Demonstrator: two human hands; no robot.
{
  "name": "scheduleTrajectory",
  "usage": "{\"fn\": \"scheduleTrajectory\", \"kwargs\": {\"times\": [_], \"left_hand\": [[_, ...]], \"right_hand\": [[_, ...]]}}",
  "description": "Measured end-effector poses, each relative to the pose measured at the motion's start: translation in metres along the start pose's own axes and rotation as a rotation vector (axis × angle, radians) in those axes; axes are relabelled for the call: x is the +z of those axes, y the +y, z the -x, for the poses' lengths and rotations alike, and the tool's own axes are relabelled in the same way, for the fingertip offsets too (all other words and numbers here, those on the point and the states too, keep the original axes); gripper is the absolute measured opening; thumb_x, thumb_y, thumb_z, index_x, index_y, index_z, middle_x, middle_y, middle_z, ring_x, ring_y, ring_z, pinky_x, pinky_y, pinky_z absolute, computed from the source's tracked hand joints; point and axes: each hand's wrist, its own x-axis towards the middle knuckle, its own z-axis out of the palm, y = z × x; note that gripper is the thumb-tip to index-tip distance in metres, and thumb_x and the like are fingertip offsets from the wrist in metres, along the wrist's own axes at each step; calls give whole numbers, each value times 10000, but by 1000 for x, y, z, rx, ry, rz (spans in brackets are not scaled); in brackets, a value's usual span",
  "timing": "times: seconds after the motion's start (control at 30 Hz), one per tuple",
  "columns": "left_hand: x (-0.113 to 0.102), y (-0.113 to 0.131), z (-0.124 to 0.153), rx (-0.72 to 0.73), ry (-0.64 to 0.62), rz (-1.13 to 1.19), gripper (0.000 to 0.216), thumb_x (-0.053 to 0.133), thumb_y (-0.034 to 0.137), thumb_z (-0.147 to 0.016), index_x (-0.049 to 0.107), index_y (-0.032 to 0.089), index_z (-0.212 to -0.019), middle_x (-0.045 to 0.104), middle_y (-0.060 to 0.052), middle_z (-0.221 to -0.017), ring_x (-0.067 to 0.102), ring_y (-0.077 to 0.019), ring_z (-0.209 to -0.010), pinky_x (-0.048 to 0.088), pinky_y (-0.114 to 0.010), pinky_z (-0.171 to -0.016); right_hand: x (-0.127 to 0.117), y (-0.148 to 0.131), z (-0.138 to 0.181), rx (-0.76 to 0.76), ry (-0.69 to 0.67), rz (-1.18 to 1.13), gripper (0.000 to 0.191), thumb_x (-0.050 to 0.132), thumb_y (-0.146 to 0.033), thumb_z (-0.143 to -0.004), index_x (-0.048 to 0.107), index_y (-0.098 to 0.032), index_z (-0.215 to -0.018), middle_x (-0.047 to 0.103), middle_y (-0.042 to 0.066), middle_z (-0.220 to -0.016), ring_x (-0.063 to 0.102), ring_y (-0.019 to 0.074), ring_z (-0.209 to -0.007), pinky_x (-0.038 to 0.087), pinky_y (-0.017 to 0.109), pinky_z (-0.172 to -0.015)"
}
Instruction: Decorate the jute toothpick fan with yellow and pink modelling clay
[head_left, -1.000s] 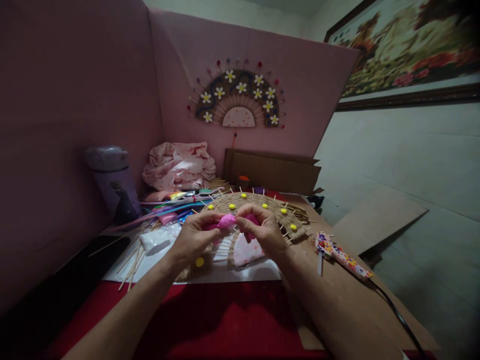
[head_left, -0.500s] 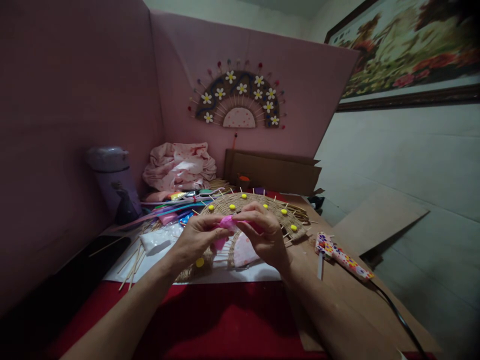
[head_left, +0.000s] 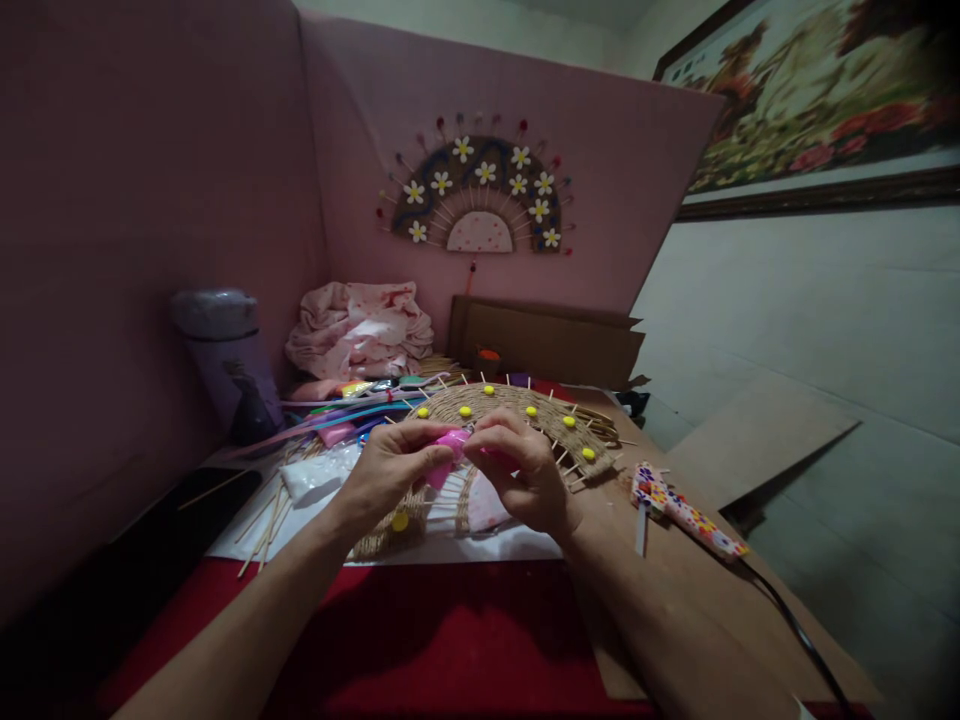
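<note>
Between my two hands is a small, shiny pink plastic packet [head_left: 452, 441], held up over the table. My left hand [head_left: 396, 468] is closed, its thumb and fingers pinching the packet's left side. My right hand [head_left: 521, 465] is closed at the packet's right edge, fingertips bunched close together. Below and behind them lies a half-round fan of woven twine [head_left: 517, 403] with yellow dots and thin sticks poking out along its rim. The hands cover part of the fan and of its pale, spotted centre piece [head_left: 486, 503].
A flower-patterned glue gun [head_left: 686, 512] with a black cord lies on brown board at right. Left are loose sticks [head_left: 264, 525], a clear bag [head_left: 319, 475], coloured stems and a purple bottle [head_left: 232, 370]. A finished flowered fan [head_left: 480, 190] hangs behind.
My fingers have shifted their hold on the pink packet, and the right fingers have curled more. Both hands stay in nearly the same place over the fan.
</note>
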Motion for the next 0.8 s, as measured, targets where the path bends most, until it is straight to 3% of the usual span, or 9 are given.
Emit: {"fn": "scheduleTrajectory", "kwargs": {"times": [0.2,0.43,0.8], "left_hand": [[0,3,0,9,-29,18,262,834,350,-585,806,160,-763,707,-41,-678,515,-93,-559,392,-201,-515],[-2,0,-3,42,-76,-33,229,822,347,-614,805,154,-737,685,-41,-618,518,-108,-548,402,-219,-516],[3,-1,1,-15,54,95,282,862,351,-564,774,134,-721,688,-29,-641,524,-85,-546,378,-187,-504]], "right_hand": [[5,1,4,119,57,-82,112,560,-159,-916,654,-200,-961,614,35,-830,575,143,-750,473,284,-651],[4,-1,4,105,45,-55,144,559,-163,-917,673,-204,-995,651,37,-832,600,142,-746,488,286,-653],[1,2,0,32,-71,-23,138,585,-135,-895,677,-203,-971,620,40,-846,589,135,-744,489,270,-657]]}}
